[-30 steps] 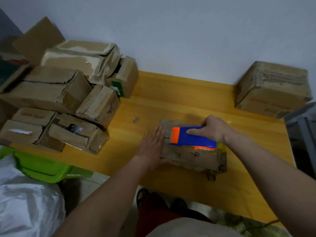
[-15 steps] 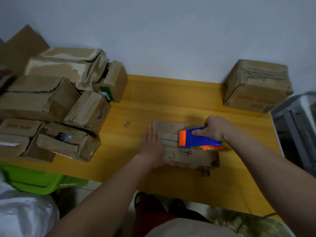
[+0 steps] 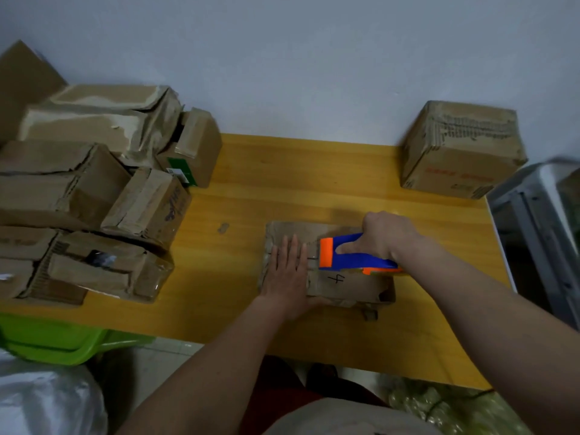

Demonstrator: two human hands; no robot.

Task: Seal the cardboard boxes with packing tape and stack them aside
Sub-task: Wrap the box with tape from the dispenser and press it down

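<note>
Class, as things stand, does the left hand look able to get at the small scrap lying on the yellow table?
Probably yes: the left hand lies flat on the box, and bare table separates it from the scrap.

Your flat, creased cardboard box (image 3: 326, 265) lies near the middle of the yellow counter (image 3: 282, 171), flaps folded shut, a handwritten "4" on its near flap. The blue-and-orange tape dispenser (image 3: 354, 255) sits on top of it, orange end pointing left along the centre seam. A jumble of taped boxes (image 3: 94, 189) is piled at the left, and one larger box (image 3: 461, 149) stands at the far right corner.
</note>
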